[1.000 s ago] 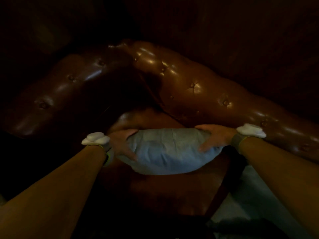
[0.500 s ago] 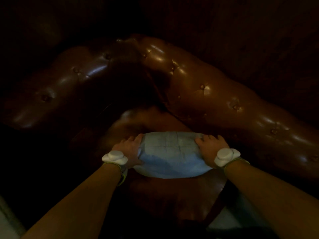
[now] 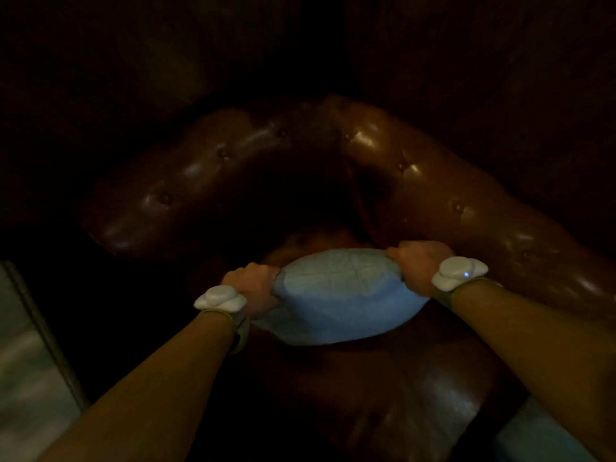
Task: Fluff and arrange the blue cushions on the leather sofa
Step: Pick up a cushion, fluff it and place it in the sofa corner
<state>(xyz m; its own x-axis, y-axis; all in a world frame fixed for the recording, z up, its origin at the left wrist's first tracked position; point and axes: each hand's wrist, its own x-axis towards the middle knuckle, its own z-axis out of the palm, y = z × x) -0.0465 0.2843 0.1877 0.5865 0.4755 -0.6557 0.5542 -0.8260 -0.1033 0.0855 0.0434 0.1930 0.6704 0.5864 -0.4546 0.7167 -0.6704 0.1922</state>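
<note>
A pale blue cushion (image 3: 336,298) is held above the seat of a dark brown tufted leather sofa (image 3: 430,195), near the corner where backrest and armrest meet. My left hand (image 3: 255,288) is clenched on the cushion's left end. My right hand (image 3: 421,266) is clenched on its right end. The cushion bulges between the two fists. Each wrist wears a white device on a band. The room is very dim.
The sofa's buttoned backrest (image 3: 500,228) runs to the right and its armrest (image 3: 173,195) to the left. A pale floor or surface (image 3: 30,378) shows at the lower left, and another pale patch (image 3: 536,438) at the lower right.
My hands went from lying flat on the cushion's ends to gripping them in fists, and the cushion has risen slightly. The view has shifted right and down.
</note>
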